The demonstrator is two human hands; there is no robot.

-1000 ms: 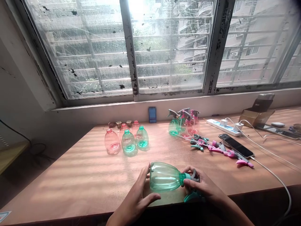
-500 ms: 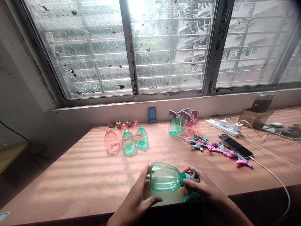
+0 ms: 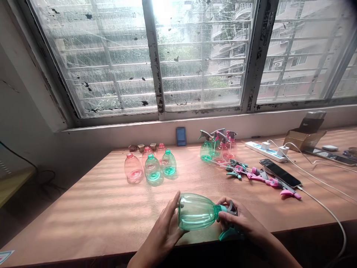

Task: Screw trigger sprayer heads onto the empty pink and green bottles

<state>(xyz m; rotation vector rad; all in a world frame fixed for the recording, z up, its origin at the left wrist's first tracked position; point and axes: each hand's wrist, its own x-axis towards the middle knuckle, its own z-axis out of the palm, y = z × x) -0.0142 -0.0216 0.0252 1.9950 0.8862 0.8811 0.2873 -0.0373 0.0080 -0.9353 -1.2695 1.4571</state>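
Observation:
A clear green spray bottle (image 3: 197, 211) lies sideways in the air above the table's front edge, its base to the left and its grey and teal spray head (image 3: 230, 210) to the right. My left hand (image 3: 167, 225) cups the base, fingers against its end and underside. With thumb and fingers closed round the neck and spray head, my right hand (image 3: 237, 216) grips the other end. Part of the spray head is hidden by that hand; its teal nozzle end points down below it.
Several open red and green bottles, including a green bottle (image 3: 153, 169), stand at left centre. Assembled spray bottles (image 3: 206, 150) stand at the back, near loose pink and teal spray heads (image 3: 251, 175). A phone (image 3: 280, 173), cables and a power strip (image 3: 264, 152) lie on the right.
My left hand has closed in on the bottle's base; its thumb, stretched out below before, is now tucked in by the bottle. My right hand keeps its grip.

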